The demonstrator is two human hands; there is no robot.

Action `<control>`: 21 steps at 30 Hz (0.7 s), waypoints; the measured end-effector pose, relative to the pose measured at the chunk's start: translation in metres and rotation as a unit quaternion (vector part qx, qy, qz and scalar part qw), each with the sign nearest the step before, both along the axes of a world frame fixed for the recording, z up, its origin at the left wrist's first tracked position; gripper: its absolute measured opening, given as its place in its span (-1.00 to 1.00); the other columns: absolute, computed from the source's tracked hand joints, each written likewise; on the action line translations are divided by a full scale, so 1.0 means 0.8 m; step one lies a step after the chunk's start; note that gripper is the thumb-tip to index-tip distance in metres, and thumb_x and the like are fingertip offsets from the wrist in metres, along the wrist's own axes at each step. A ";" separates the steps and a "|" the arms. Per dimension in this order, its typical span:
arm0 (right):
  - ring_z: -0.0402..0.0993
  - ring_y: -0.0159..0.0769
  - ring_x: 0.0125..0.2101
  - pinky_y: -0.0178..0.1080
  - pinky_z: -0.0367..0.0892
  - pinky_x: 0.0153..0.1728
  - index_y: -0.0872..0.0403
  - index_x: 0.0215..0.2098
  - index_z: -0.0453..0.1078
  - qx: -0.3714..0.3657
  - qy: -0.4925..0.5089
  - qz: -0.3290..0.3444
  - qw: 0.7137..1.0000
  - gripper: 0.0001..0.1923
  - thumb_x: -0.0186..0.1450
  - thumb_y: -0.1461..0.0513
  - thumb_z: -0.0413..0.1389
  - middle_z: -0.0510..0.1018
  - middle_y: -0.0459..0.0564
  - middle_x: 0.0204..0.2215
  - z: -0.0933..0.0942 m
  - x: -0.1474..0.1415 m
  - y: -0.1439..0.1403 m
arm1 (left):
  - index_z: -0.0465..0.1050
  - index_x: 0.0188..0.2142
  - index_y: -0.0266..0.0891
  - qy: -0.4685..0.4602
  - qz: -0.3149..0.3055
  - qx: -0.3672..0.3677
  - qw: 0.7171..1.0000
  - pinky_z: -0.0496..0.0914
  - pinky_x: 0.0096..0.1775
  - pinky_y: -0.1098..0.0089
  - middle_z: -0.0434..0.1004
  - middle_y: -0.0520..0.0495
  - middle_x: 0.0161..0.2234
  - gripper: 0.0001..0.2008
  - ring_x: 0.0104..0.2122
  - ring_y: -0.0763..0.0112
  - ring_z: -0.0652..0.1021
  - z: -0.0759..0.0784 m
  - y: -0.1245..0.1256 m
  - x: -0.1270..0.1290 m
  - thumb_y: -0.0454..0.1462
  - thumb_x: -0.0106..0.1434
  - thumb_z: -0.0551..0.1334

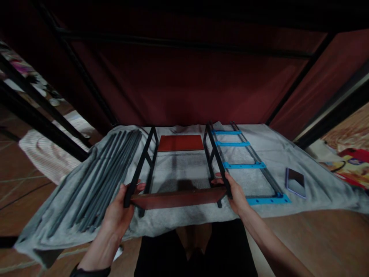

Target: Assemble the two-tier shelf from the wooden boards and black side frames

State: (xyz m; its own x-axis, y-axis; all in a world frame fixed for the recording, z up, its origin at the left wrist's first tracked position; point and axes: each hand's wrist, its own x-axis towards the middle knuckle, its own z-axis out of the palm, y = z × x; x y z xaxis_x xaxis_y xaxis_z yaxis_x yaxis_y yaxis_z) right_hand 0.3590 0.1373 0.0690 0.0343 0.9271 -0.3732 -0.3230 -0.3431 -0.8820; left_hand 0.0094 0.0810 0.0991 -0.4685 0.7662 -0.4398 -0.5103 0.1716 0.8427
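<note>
left hand (119, 209) and right hand (235, 192) each grasping a black side frame (144, 161) flanking the brown shelf board (177, 198); phone (295, 182) right of it.

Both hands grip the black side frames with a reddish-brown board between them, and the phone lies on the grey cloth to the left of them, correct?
Not quite. The head view shows the phone on the grey cloth to the right, beyond the blue-runged frame. The left hand and right hand do grip the black side frames with the board between.

Two bare hands, left hand (119, 213) and right hand (235, 194); bare forearms; dark sleeve cuff (89, 271) at near left; dark trousers (196, 250) below.
</note>
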 end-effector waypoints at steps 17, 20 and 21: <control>0.48 -0.18 -0.15 -0.20 0.36 -0.10 -0.03 -0.19 0.46 0.128 -0.293 -0.015 0.947 -0.64 0.22 -0.08 0.13 0.58 -0.05 -0.21 -0.032 0.062 -0.041 | 0.58 -0.22 -0.27 0.165 0.026 0.066 0.984 0.38 -0.15 0.38 0.61 -0.13 -0.18 -0.60 -0.21 0.31 0.53 -0.039 -0.057 -0.028 -0.02 0.07 0.39; 0.44 -0.21 -0.26 -0.22 0.33 -0.18 -0.03 -0.22 0.41 0.171 -0.366 0.038 0.914 -0.65 0.27 -0.09 0.07 0.53 -0.07 -0.34 -0.026 0.070 -0.041 | 0.57 -0.25 -0.26 0.233 -0.008 0.061 0.970 0.35 -0.20 0.40 0.59 -0.06 -0.32 -0.60 -0.31 0.35 0.50 -0.037 -0.056 -0.032 0.00 0.07 0.38; 0.43 -0.21 -0.28 -0.23 0.32 -0.22 -0.03 -0.22 0.40 0.181 -0.379 0.052 0.906 -0.65 0.29 -0.10 0.04 0.51 -0.07 -0.36 -0.025 0.071 -0.040 | 0.56 -0.27 -0.25 0.252 -0.015 0.062 0.966 0.35 -0.22 0.41 0.57 -0.04 -0.36 -0.61 -0.34 0.36 0.49 -0.036 -0.055 -0.033 0.00 0.06 0.38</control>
State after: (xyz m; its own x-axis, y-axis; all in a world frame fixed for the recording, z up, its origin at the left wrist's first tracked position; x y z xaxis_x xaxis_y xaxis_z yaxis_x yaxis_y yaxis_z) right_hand 0.4156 0.1052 0.0486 0.0592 0.9969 0.0510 0.4403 0.0197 -0.8976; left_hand -0.0172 0.0371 0.0706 -0.5753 0.8153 -0.0663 -0.0266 0.0624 0.9977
